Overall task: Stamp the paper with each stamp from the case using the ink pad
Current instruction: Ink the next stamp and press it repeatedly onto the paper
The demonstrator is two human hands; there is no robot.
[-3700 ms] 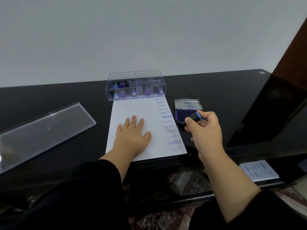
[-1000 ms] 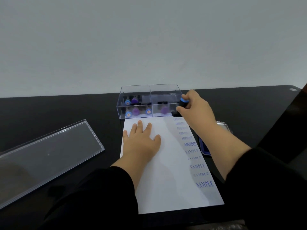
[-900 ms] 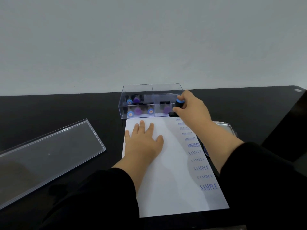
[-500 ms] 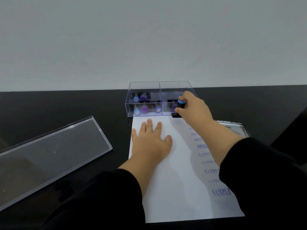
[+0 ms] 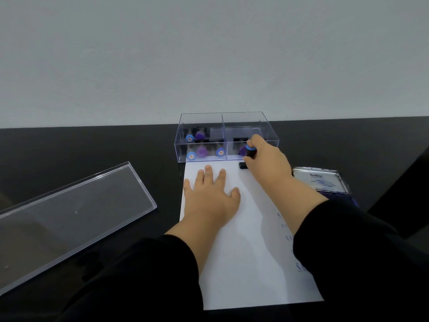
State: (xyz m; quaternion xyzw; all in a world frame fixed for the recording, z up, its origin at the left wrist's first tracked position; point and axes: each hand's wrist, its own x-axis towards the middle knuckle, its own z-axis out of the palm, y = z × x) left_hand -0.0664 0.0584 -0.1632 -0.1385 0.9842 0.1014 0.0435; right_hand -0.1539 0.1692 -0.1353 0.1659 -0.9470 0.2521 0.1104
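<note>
A white paper (image 5: pixel 243 252) lies on the black table, with blue stamped words down its right side, partly hidden by my right arm. My left hand (image 5: pixel 210 196) rests flat on the paper's upper left. My right hand (image 5: pixel 267 159) grips a black stamp with a blue ring (image 5: pixel 249 155), its base down on the paper's top edge, right in front of the clear stamp case (image 5: pixel 269 126). Several blue and purple stamps (image 5: pixel 200 152) stand in the case. The open ink pad (image 5: pixel 322 182) sits to the right of the paper.
The clear case lid (image 5: pixel 69 219) lies on the table at the left. A grey wall rises behind the table. A dark edge of furniture shows at the far right.
My right hand carried the stamp from the ink pad up to the paper's top edge by the case and has brought it down onto the sheet. My left hand stayed flat on the paper.
</note>
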